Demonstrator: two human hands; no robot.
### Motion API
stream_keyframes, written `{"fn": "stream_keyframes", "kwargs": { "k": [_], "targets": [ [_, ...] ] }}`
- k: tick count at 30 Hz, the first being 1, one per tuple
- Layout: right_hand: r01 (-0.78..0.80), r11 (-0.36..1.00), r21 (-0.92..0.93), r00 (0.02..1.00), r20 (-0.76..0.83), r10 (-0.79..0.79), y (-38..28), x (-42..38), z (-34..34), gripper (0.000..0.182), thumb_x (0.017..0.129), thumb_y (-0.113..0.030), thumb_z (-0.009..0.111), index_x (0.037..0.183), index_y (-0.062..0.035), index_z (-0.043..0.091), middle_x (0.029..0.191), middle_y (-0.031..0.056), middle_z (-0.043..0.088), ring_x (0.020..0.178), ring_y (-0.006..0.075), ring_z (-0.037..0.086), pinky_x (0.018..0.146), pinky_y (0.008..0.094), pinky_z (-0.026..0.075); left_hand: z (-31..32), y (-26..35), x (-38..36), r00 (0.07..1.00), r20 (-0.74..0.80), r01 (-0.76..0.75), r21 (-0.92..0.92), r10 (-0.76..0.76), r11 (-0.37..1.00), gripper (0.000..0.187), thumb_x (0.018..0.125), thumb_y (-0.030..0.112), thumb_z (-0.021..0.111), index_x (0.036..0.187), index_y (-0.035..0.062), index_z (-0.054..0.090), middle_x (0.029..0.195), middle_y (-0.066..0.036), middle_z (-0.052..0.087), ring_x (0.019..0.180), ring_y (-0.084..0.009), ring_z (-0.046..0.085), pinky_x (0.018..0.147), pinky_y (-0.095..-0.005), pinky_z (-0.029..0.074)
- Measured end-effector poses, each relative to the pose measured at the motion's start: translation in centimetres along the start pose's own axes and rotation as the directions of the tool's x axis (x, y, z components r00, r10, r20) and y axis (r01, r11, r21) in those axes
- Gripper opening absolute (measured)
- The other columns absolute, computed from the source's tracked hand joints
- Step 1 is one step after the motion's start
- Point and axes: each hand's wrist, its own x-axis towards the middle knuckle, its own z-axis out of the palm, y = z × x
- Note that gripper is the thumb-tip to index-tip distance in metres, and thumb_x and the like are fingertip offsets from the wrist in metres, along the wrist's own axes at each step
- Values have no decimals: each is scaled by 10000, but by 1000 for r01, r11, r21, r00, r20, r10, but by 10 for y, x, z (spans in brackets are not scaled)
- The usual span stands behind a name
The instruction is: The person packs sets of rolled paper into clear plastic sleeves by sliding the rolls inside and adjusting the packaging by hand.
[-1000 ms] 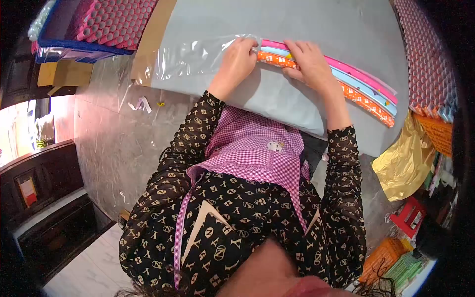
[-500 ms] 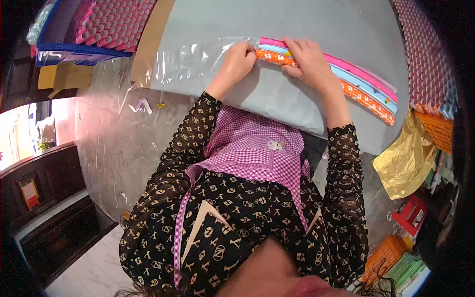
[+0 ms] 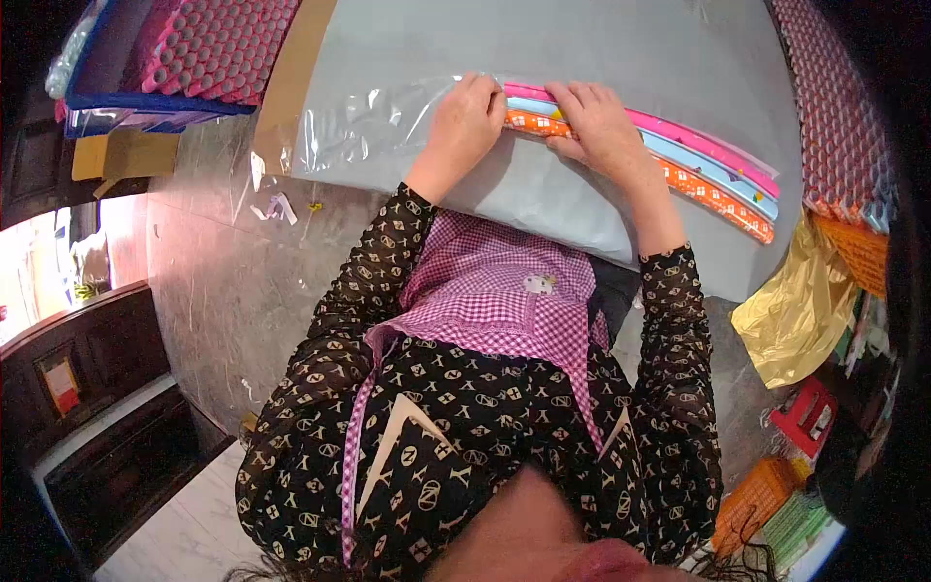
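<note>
Three slim rolls of patterned wrapping paper (image 3: 713, 191), pink, light blue and orange, lie side by side on the grey-covered work surface (image 3: 582, 39). My right hand (image 3: 603, 131) is wrapped over them near their left end, fingers on the far side and thumb on the near side. A clear plastic sleeve (image 3: 364, 121) stretches flat to the left of the rolls. At the sleeve's right end my left hand (image 3: 467, 118) is closed, with the sleeve's edge pinched against the ends of the rolls. How far the ends sit inside the plastic is hidden by my fingers.
A blue crate (image 3: 160, 101) with many pink tubes stands at the upper left. More stacked rolls (image 3: 834, 126) rise at the right above an orange basket (image 3: 853, 254). Gold foil (image 3: 795, 310) hangs below them. Scraps (image 3: 279, 209) litter the floor.
The left ends of the rolls have shifted slightly left, and my right hand with them. My left hand has turned a little, its fingers now higher at the sleeve's edge.
</note>
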Motion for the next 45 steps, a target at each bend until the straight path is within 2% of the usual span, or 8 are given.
{"fn": "stream_keyframes", "kwargs": {
  "k": [2, 5, 14, 21, 30, 32, 35, 45],
  "targets": [
    [-1, 1000, 21, 999, 50, 0, -1, 2, -3, 712, 743, -315, 757, 1346, -62, 476, 1197, 180, 571, 1090, 364, 532, 962, 456, 438, -2, 8, 0, 994, 55, 98, 19, -99, 995, 122, 887, 120, 608, 930, 7, 627, 886, -164, 639, 768, -349, 636, 651, -417, 518],
    [-4, 1000, 25, 999, 39, 3, -3, 2, -4, 702, 740, -312, 758, 1331, -53, 483, 1199, 178, 567, 1099, 362, 528, 967, 452, 436, -6, 17, 1, 999, 35, -24, 81, 21, 996, 116, 902, 131, 595, 902, 15, 605, 905, -159, 613, 767, -371, 621, 674, -454, 521],
    [-14, 1000, 27, 1000, 12, 13, -4, 2, -3, 681, 744, -289, 751, 1330, -65, 488, 1211, 163, 562, 1115, 354, 520, 977, 452, 429, -16, 17, -2, 981, 184, 44, 114, -64, 993, 143, 923, 150, 557, 905, 12, 589, 866, -162, 628, 768, -380, 633, 659, -469, 521],
    [-21, 1000, 14, 999, 28, 21, -6, 7, -2, 686, 749, -296, 752, 1334, -60, 482, 1198, 158, 564, 1103, 349, 523, 975, 450, 428, -12, 31, 8, 981, 187, 26, 166, -58, 986, 151, 926, 148, 546, 913, 5, 593, 854, -172, 641, 770, -377, 641, 662, -473, 521],
    [-19, 999, 28, 1000, 16, 18, -6, 4, 0, 677, 755, -310, 745, 1328, -57, 489, 1201, 157, 569, 1102, 349, 524, 976, 446, 429, -35, 10, -6, 968, 236, 99, -61, -82, 993, 163, 914, 158, 622, 978, 12, 592, 852, -181, 652, 775, -369, 631, 667, -444, 492],
    [-32, 999, 41, 999, 15, 31, -6, 4, 2, 668, 754, -308, 744, 1325, -65, 497, 1209, 158, 569, 1109, 351, 525, 984, 446, 427, -44, 13, -13, 955, 213, 202, 33, -205, 979, 224, 906, 213, 661, 978, 12, 591, 811, -187, 642, 752, -353, 635, 651, -428, 488],
    [-40, 998, 46, 999, 22, 39, -8, 6, 0, 668, 750, -304, 745, 1327, -71, 502, 1221, 157, 569, 1122, 352, 525, 992, 445, 426, -46, 16, -25, 951, 211, 207, 109, -226, 972, 274, 888, 260, 696, 946, 12, 595, 789, -173, 641, 721, -346, 633, 626, -422, 485],
    [-40, 999, 30, 999, 12, 40, -11, 7, 3, 672, 752, -303, 747, 1334, -71, 504, 1228, 172, 575, 1140, 359, 527, 999, 444, 424, -12, 18, -36, 989, 40, 127, 253, -142, 959, 213, 901, 247, 660, 852, 44, 619, 782, -139, 654, 695, -348, 648, 589, -452, 507]
  ]
}}
